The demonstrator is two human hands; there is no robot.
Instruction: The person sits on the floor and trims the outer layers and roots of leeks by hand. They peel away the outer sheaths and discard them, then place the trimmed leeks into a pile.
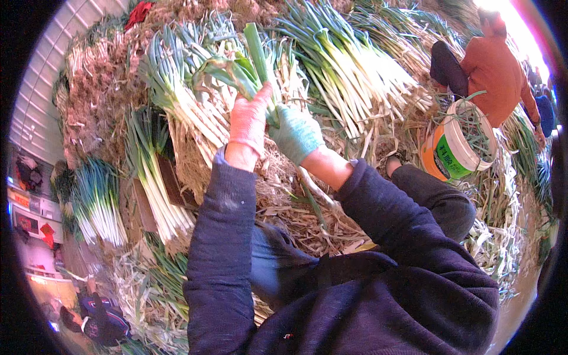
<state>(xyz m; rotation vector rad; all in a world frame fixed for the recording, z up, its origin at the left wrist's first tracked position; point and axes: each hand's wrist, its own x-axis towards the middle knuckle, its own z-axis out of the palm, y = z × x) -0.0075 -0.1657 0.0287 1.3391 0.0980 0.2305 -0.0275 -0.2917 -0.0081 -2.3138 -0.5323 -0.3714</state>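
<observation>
A single green onion stalk [256,51] is raised before me, its broad leaves pointing away and one bent to the left. Around its leafy part closes my left hand [247,122], in a pink knit glove, thumb laid along the stalk. My right hand [296,132], in a pale teal knit glove, grips the same stalk just below and to the right. The gloves hide the stalk's lower part. Close to the left hand lies a bundle of onions [191,106] with roots and dry skins. Beyond the right hand spreads a larger pile of white-stemmed onions [355,75].
Cleaner onion bundles [155,186] rest at the left, another bundle [100,204] farther out. Dry husks [306,230] litter the floor between my legs. At the right stand a white bucket [459,137] holding green leaves and a seated person [492,75] in orange. Another person [104,319] is lower left.
</observation>
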